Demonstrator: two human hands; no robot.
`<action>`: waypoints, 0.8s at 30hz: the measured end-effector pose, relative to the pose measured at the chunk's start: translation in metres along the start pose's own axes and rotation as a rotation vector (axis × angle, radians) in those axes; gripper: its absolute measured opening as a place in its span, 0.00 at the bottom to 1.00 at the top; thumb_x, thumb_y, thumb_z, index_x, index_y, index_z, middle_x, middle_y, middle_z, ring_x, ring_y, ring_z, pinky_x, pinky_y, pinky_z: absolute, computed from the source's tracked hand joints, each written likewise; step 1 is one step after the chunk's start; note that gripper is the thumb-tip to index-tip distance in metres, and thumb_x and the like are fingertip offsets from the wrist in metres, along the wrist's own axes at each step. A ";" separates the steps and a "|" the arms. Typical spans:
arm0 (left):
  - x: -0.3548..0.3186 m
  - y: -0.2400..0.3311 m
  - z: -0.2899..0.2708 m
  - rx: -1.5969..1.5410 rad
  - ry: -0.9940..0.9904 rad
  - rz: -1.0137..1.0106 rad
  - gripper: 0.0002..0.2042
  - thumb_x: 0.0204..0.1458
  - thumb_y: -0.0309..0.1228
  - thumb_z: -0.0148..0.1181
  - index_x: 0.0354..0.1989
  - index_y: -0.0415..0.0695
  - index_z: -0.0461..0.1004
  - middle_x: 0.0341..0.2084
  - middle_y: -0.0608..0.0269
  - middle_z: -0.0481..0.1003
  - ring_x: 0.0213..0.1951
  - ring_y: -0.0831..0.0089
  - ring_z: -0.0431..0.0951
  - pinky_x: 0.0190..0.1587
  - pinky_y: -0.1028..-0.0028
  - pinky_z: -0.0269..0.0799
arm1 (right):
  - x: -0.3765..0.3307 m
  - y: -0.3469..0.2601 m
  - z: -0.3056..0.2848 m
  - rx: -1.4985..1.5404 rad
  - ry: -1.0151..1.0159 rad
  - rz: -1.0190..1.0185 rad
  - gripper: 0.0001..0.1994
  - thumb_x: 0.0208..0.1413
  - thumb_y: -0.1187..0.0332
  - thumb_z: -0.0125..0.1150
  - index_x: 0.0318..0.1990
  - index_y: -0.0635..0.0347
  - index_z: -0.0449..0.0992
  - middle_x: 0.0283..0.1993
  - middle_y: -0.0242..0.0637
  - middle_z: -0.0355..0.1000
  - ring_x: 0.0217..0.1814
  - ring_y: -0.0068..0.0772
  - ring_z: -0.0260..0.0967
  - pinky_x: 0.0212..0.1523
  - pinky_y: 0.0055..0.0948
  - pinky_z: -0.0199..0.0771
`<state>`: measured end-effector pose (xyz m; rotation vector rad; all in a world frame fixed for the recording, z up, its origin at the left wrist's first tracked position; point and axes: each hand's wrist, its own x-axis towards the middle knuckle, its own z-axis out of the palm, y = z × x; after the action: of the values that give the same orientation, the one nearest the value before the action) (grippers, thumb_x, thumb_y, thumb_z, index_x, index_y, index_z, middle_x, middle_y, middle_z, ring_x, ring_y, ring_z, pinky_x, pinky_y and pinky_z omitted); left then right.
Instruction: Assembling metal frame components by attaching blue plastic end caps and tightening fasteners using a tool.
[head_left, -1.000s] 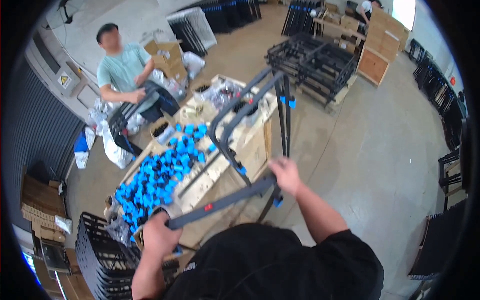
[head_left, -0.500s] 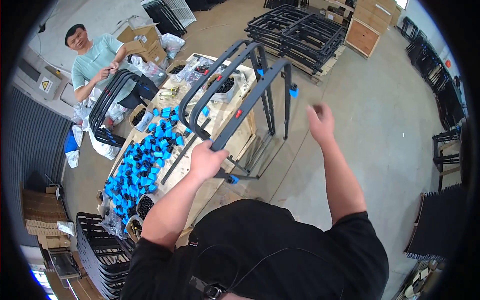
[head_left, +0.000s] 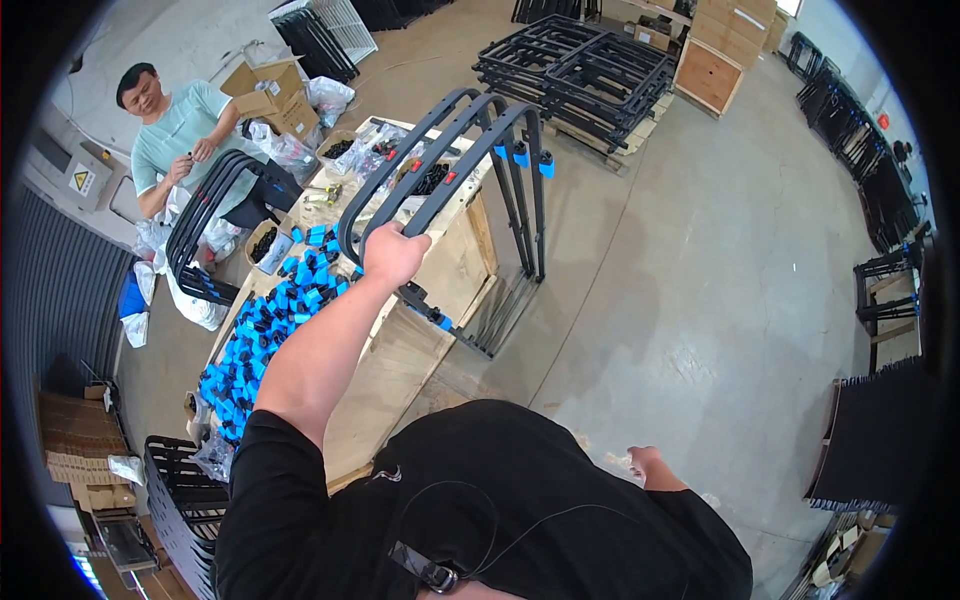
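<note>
Currently our left hand (head_left: 395, 254) grips the near frame (head_left: 480, 148), long axis running forward-right; our right hand (head_left: 652, 468), closure unclear, lies well apart, back-right.

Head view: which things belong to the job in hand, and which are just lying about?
In use:
nearest black frame, in left hand
two similar frames beside it
heaped blue-and-black pieces, probably: the frames carry similar blue parts

Apparently lying about:
frame stack further back
open cardboard box
white bag
</note>
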<state>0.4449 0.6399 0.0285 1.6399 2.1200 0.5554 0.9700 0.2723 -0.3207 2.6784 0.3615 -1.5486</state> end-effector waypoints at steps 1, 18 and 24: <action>-0.003 0.003 -0.005 0.002 -0.007 -0.026 0.22 0.42 0.43 0.65 0.35 0.33 0.81 0.31 0.41 0.81 0.38 0.49 0.83 0.47 0.61 0.77 | -0.001 -0.005 -0.003 0.001 -0.002 -0.006 0.21 0.56 0.58 0.62 0.44 0.72 0.78 0.35 0.51 0.78 0.31 0.45 0.78 0.34 0.44 0.79; -0.026 -0.035 -0.010 -0.083 0.056 0.043 0.31 0.50 0.49 0.69 0.50 0.31 0.76 0.42 0.39 0.80 0.47 0.48 0.81 0.53 0.59 0.75 | -0.025 -0.189 0.063 -0.197 -0.041 -0.645 0.25 0.54 0.54 0.63 0.52 0.65 0.78 0.45 0.51 0.80 0.38 0.48 0.80 0.35 0.41 0.81; -0.161 -0.174 0.013 -0.161 0.383 0.118 0.23 0.53 0.45 0.67 0.48 0.39 0.76 0.41 0.46 0.79 0.44 0.49 0.81 0.48 0.58 0.76 | -0.034 -0.187 0.074 -0.567 -0.122 -0.578 0.20 0.55 0.50 0.62 0.33 0.60 0.80 0.26 0.39 0.78 0.22 0.37 0.76 0.19 0.39 0.76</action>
<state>0.3482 0.4438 -0.0638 1.6798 2.1710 1.1262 0.8509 0.4375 -0.3118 2.1171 1.4181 -1.4015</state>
